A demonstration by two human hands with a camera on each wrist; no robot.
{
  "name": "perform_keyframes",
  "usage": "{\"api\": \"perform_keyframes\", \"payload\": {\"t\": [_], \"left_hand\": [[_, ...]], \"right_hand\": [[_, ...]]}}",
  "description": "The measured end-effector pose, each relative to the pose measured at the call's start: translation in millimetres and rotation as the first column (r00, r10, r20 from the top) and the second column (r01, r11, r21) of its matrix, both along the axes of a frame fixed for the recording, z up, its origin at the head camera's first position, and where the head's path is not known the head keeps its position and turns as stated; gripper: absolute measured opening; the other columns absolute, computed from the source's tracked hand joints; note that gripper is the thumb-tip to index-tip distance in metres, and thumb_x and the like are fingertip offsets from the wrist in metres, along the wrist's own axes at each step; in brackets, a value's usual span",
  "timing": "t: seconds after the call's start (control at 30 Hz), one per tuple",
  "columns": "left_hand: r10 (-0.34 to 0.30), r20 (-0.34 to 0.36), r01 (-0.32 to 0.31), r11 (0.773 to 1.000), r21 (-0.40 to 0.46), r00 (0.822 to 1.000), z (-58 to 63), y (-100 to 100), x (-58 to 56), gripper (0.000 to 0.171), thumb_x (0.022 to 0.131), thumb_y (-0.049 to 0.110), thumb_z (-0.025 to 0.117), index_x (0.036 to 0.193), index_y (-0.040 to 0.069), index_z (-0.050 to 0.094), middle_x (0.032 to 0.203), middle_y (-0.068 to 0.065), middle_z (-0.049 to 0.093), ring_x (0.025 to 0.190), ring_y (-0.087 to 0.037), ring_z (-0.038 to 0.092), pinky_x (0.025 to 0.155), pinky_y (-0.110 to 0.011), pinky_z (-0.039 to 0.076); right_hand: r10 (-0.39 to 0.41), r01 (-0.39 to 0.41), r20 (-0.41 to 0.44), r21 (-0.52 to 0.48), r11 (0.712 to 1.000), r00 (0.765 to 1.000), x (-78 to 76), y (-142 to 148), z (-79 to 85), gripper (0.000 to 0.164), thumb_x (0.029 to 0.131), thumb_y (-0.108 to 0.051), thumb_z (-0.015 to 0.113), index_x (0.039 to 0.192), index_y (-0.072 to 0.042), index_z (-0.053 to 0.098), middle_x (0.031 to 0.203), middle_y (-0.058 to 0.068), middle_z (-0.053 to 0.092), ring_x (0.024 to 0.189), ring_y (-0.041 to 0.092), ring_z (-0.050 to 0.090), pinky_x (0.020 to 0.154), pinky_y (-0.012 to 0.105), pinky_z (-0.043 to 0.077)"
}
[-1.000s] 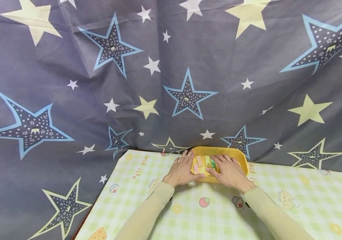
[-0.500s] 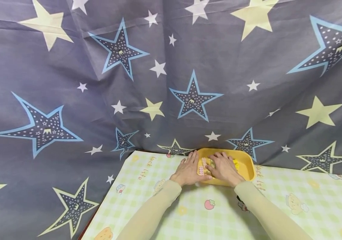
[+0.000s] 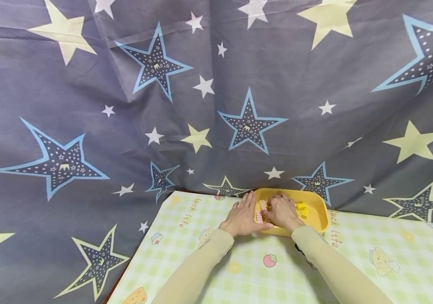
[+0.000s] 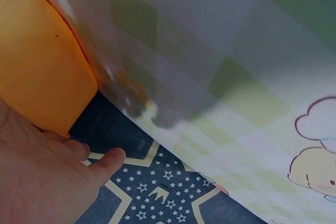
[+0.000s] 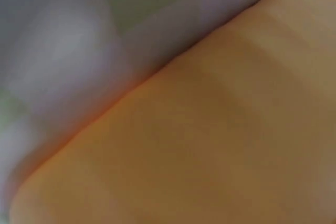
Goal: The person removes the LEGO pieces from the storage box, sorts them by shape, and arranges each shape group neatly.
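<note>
A yellow plastic tray (image 3: 317, 213) stands at the far edge of the table. My left hand (image 3: 242, 215) lies along its left end, fingers straight, thumb by the near rim. In the left wrist view, the left hand (image 4: 47, 177) is against the tray's orange-looking outer wall (image 4: 42, 56). My right hand (image 3: 282, 211) reaches into the tray with bent fingers, and I cannot tell whether they grip a block. Pink studded toy building blocks (image 3: 259, 217) show between the hands. Yellow blocks (image 3: 302, 210) lie right of the right hand. Only tray wall (image 5: 210, 129) and cloth show in the right wrist view.
A green-and-white checked tablecloth (image 3: 216, 261) with printed cartoons covers the table. Directly behind the tray hangs a dark curtain (image 3: 186, 101) with stars. The table's left edge (image 3: 134, 253) runs down toward the camera.
My right hand has shifted left within the tray, its fingers bending more. It now covers the green and pale blocks and uncovers the yellow ones. The left hand stays at the tray's end.
</note>
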State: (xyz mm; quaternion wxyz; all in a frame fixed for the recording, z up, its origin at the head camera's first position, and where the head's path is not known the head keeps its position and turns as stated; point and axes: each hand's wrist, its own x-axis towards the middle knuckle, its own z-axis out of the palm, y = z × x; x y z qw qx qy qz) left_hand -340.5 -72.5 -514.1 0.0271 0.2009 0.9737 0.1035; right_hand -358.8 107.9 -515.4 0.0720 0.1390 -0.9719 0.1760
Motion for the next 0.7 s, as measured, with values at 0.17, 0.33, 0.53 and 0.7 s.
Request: {"api": "perform_keyframes", "payload": {"t": [0.17,0.33,0.53,0.7], "left_hand": [[0.007,0.005,-0.007,1.000,0.015,1.000,-1.8,0,0.7,0.127,0.092,0.085,0.061,0.176,0.005,0.010,0.186,-0.013,0.011,0.174,-0.029,0.017,0.135,-0.057,0.032],[0.008,0.012,-0.008,1.000,0.005,1.000,-1.0,1,0.4,0.125,0.093,0.083,0.061,0.176,0.005,0.009,0.187,-0.013,0.010,0.174,-0.028,0.016,0.136,-0.056,0.032],[0.017,0.028,-0.017,1.000,0.010,0.999,-0.6,2,1.9,0.128,0.091,0.085,0.061,0.177,0.007,0.008,0.187,-0.011,0.007,0.174,-0.026,0.014,0.136,-0.056,0.031],[0.025,0.030,-0.025,1.000,0.018,0.999,0.2,1,1.9,0.129,0.091,0.087,0.061,0.177,0.007,0.007,0.187,-0.011,0.007,0.174,-0.026,0.014,0.136,-0.056,0.031]], "right_hand": [[0.001,-0.001,-0.017,0.015,1.000,1.000,-4.8,-1,-5.4,0.027,0.092,-0.034,0.086,0.080,-0.011,0.077,0.095,0.011,0.077,0.116,0.044,0.065,0.094,0.064,0.052],[-0.017,0.018,-0.013,0.038,0.999,1.000,-8.2,-1,-5.8,0.033,0.090,-0.034,0.087,0.068,-0.015,0.071,0.086,0.009,0.076,0.111,0.042,0.065,0.094,0.062,0.052],[-0.045,0.045,-0.002,0.051,0.998,0.999,-9.4,-4,-5.8,0.037,0.087,-0.029,0.085,0.059,-0.015,0.065,0.081,0.010,0.074,0.115,0.045,0.065,0.102,0.065,0.050],[-0.064,0.064,-0.002,0.025,0.998,0.998,-11.1,-3,-5.5,0.035,0.085,-0.025,0.082,0.057,-0.014,0.063,0.077,0.011,0.074,0.114,0.045,0.066,0.104,0.066,0.049]]}}
